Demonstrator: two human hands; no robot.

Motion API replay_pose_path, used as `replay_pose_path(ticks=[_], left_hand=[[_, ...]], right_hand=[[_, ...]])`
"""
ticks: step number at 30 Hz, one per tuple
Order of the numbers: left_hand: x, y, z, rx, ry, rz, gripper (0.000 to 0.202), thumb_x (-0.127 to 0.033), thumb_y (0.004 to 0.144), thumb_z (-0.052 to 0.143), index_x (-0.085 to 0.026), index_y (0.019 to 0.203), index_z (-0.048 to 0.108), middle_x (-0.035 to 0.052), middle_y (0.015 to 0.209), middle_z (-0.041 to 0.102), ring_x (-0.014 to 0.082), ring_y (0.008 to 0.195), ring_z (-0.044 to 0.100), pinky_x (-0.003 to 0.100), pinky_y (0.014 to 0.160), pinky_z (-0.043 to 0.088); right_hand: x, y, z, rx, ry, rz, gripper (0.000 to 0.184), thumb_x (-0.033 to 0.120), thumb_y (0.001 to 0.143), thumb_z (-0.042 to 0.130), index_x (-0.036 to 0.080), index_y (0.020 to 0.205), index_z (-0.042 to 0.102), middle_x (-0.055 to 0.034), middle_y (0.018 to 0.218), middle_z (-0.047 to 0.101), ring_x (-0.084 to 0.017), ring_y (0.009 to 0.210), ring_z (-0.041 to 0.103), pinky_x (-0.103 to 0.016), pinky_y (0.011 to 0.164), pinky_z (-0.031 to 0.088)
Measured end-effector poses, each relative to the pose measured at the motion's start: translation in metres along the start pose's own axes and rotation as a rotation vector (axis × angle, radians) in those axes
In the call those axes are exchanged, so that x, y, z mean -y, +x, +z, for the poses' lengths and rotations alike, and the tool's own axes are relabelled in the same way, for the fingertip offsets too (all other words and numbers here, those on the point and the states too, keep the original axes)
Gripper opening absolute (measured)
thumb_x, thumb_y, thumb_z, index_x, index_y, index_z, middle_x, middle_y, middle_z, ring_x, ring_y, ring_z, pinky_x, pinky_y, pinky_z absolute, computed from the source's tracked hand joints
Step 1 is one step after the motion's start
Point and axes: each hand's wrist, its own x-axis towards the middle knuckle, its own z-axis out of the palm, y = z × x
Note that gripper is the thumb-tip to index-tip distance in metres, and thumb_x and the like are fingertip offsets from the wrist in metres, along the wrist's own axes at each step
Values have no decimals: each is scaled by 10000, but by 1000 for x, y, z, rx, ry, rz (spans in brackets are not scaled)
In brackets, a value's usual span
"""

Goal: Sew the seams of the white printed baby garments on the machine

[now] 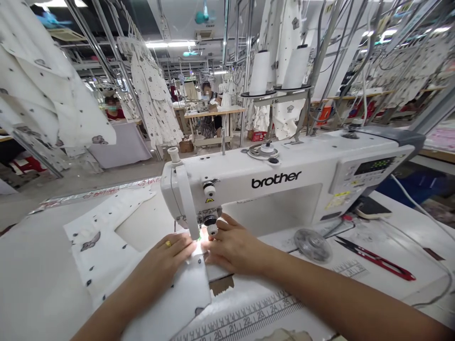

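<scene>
The left hand (167,259) lies flat and open on a white woven fabric panel (174,303) printed with dark motifs. Its fingers extend toward the needle area and grip nothing; a gold ring (168,243) sits on one finger. The right hand (236,248) is also open, with fingers gently curved, and its fingertips (217,247) rest just right of the presser foot (209,226). No pinch is visible.

The panel lies at lower centre, beneath both hands. Its long axis runs from the needle toward the bottom edge of the frame, and a wider section with a squared cut-out extends left. The left hand is nearer the bulk of the cloth.

Above stands a white Brother sewing machine (284,166) with a smooth enamelled casing. To the right on the white table (39,265) lie red-handled thread snips (377,259) and a clear plastic disc (313,245). An engraved ruler scale (241,322) runs along the lower edge. White thread cones (260,73) stand at upper centre, and printed garments (46,80) hang at upper left.
</scene>
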Motion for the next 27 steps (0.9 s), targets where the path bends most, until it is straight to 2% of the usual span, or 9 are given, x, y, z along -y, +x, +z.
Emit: replay_pose_path(ticks=[5, 9, 12, 14, 18, 22, 27], left_hand=[[-9, -7, -2, -2, -67, 33, 585, 25, 882, 368, -240, 1387, 500, 57, 1332, 623, 213, 1209, 588, 400, 994, 540], [-6, -8, 4, -38, -80, 29, 564, 19, 899, 365, -235, 1380, 514, 56, 1334, 625, 199, 1217, 592, 378, 1004, 537], [2, -5, 8, -49, -78, 3, 535, 0, 903, 370, -223, 1358, 543, 71, 1344, 618, 206, 1203, 606, 373, 995, 541], [8, -2, 9, -33, -75, -40, 539, -10, 892, 374, -218, 1358, 546, 75, 1356, 608, 215, 1218, 598, 376, 996, 540], [16, -1, 13, 10, -74, -116, 609, 14, 840, 369, -228, 1374, 532, 51, 1377, 594, 212, 1257, 569, 381, 1032, 512], [17, -1, 13, 11, -92, -154, 653, 33, 813, 356, -245, 1379, 525, 33, 1397, 577, 207, 1270, 555, 395, 1052, 491], [13, 1, 11, 31, -66, -161, 595, 25, 824, 348, -174, 1344, 555, 62, 1365, 603, 205, 1256, 557, 360, 1053, 480]], right_hand=[[2, -2, -1, 1, 43, -96, 226, 381, 995, 501, 213, 959, 648, 4, 925, 632, -163, 943, 508, -364, 1121, 216], [5, -1, 0, 18, 22, -48, 252, 388, 1001, 494, 212, 918, 655, -2, 955, 628, -168, 966, 506, -381, 1140, 186], [6, 0, 1, 23, 22, 0, 242, 422, 988, 516, 218, 1018, 642, -16, 1005, 631, -188, 1058, 497, -411, 1161, 166], [5, 1, 1, 28, 26, 23, 259, 443, 977, 527, 219, 1067, 622, -26, 1044, 629, -199, 1108, 480, -425, 1169, 171], [3, 2, -1, 26, 15, 43, 260, 448, 977, 521, 208, 998, 620, -36, 1062, 623, -209, 1115, 471, -444, 1168, 205], [0, 4, -2, 12, 20, 35, 256, 427, 988, 507, 206, 965, 634, -29, 1016, 631, -208, 1091, 483, -450, 1163, 216], [-3, 4, 2, -27, 48, 10, 226, 398, 986, 523, 207, 979, 644, -20, 978, 646, -202, 1073, 491, -427, 1145, 228]])
